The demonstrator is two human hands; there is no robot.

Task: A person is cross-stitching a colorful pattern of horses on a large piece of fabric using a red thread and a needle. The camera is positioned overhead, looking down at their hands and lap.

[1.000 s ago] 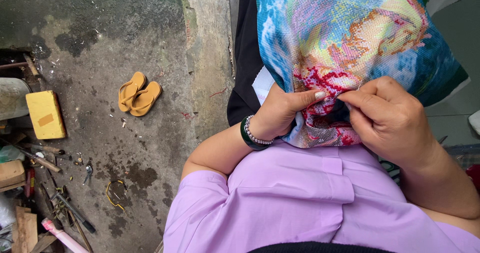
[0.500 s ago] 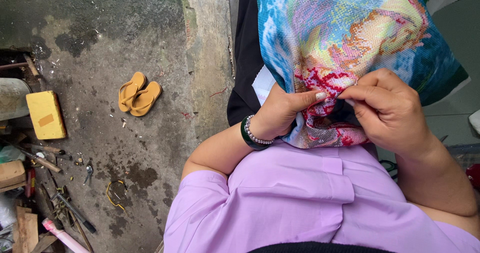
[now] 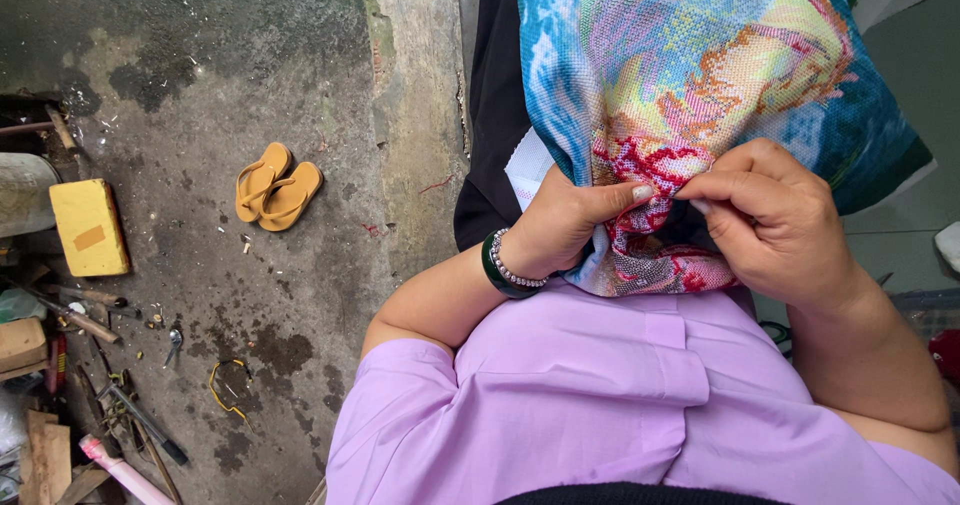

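A large cross-stitch cloth point(image 3: 690, 75) in blue, yellow, orange and red hangs over my lap, above my lilac shirt. My left hand point(image 3: 570, 220), with a dark bangle and a bead bracelet at the wrist, grips a bunched fold of the cloth from below, thumb pressed on the red stitched area. My right hand point(image 3: 770, 220) pinches the same fold from the right, fingertips meeting my left thumb. Whether a needle sits between the fingers is too small to tell.
A pair of orange flip-flops point(image 3: 277, 187) lies on the stained concrete floor point(image 3: 200, 85) to the left. Further left are a yellow block point(image 3: 90, 227), wood scraps, hand tools point(image 3: 140, 415) and a loop of yellow wire point(image 3: 225, 385). A concrete ledge point(image 3: 415, 115) runs beside my left arm.
My right hand has shifted slightly up and left on the fold, closing against my left thumb. The cloth and my left hand have barely moved.
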